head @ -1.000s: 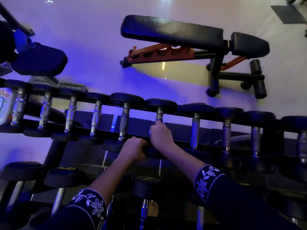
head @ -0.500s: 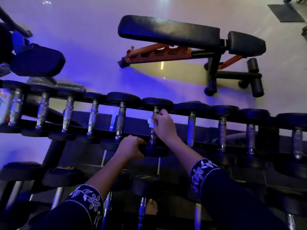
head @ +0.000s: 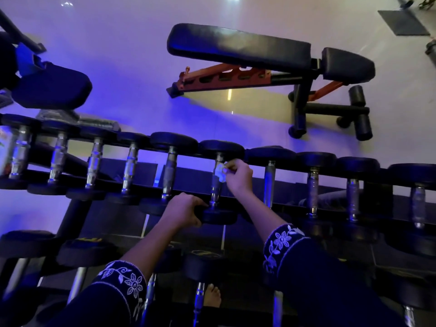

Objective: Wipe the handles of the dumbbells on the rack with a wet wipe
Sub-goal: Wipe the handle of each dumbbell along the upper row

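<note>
Your black tiered steel rack [head: 74,218] has not shifted, and the row of black rubber-headed, chrome-handled dumbbells sits on its top tier as before. The change is on the sixth dumbbell from the left [head: 215,188]. Your right hand [head: 238,177] has slid from the near end of its handle up to the far end, just under the far head. Its fingers [head: 232,166] pinch the small crumpled white wet wipe [head: 220,172] against the chrome there. Your left hand [head: 182,212] keeps its fingers curled round the near head, steadying it. I judge this handle has now had a full-length pass. Whether the neighbouring handles are done, I cannot tell.
</note>
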A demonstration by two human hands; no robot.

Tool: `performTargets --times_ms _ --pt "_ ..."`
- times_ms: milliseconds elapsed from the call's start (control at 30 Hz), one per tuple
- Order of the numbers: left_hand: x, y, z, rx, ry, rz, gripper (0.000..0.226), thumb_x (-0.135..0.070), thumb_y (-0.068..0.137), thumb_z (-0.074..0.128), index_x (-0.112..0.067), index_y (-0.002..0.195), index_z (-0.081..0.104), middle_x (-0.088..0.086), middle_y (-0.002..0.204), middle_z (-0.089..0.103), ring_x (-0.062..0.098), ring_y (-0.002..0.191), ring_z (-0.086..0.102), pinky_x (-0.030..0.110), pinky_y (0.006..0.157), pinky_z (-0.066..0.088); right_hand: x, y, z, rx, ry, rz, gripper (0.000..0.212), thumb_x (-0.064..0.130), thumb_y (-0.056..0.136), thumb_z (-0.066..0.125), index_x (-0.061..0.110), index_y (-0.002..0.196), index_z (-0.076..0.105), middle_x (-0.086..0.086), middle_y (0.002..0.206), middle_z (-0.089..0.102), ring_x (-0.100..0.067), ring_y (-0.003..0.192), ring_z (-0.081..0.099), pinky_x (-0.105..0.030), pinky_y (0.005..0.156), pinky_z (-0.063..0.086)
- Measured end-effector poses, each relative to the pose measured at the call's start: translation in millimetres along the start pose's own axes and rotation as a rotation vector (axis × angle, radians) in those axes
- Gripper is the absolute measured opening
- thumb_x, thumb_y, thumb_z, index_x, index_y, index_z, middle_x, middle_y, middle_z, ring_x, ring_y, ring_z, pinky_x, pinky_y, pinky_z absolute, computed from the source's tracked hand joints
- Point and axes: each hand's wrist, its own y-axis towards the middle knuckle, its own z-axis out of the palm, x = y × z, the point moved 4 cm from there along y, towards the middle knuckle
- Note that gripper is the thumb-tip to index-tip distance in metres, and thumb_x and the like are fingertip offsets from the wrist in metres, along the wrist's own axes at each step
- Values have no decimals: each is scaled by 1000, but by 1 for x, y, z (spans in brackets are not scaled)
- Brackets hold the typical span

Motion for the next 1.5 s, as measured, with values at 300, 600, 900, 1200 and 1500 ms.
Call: performTargets --times_ms 300,600,900,1200,1500 --pt "1 3 1 -11 13 -34 67 -28 58 85 -36 122 67 -6 109 72 16 104 63 26 80 47 -22 -34 6 76 -3 93 18 -8 78 55 5 86 65 -5 81 62 -16 75 56 -17 59 39" --pt "-5 -6 -3 -55 10 -25 63 -23 56 84 -34 116 71 0 102 75 20 98 67 30 75 52 -28 -63 -12 99 51 150 14 8 69 77 16 73 67 -4 82 70 -14 75 62 -22 71 49" --pt "-51 -19 13 -74 -78 74 47 -33 76 73 -25 122 65 3 116 67 26 111 60 36 85 51 -30 -67 -81 -122 242 241 17 10 71 77 17 80 65 -2 87 67 -17 80 65 -29 78 54" --pt "-127 -4 24 -82 -223 197 51 -27 74 77 -16 122 65 4 114 69 20 104 64 35 88 52 -39 -44 -112 -208 156 101 13 2 76 72 12 83 66 -5 85 69 -13 74 61 -14 67 42" --pt "-169 17 50 58 59 116 30 -18 83 66 -9 112 65 16 111 65 35 104 63 41 86 50 -84 -42 -118 79 -214 -155 15 8 74 66 9 85 77 -14 84 68 -25 76 61 -28 74 46"
